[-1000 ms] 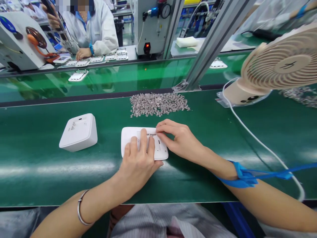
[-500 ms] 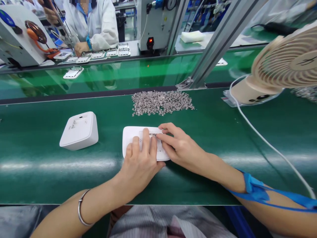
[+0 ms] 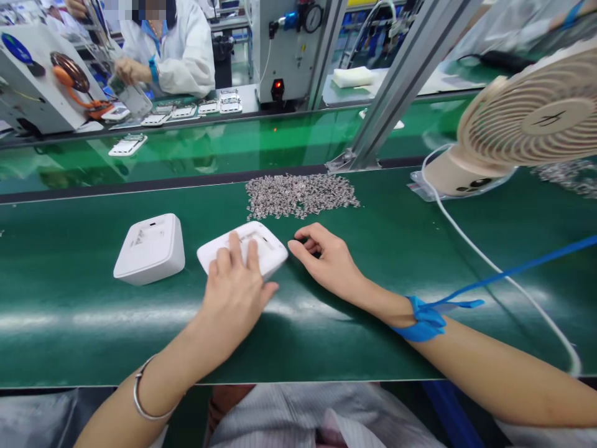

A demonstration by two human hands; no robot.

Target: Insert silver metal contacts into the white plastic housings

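Observation:
A white plastic housing lies tilted on the green work surface. My left hand rests on it with the fingers spread over its recessed face. Just right of the housing, my right hand hovers with its fingers curled and a gap at the thumb; no object shows in it. A second white housing sits to the left, untouched. Beyond my hands lies a pile of small metal clips. A blue strap is round my right wrist.
A beige fan stands at the right, its white cable curving toward the front edge. A metal post rises at the back. Past the green divider, a person in white handles a part above a row of white frames.
The housing has shifted left and turned under my left hand. My right hand has come off it, its fingers now curled. Across the divider, the person's hand has lifted a part.

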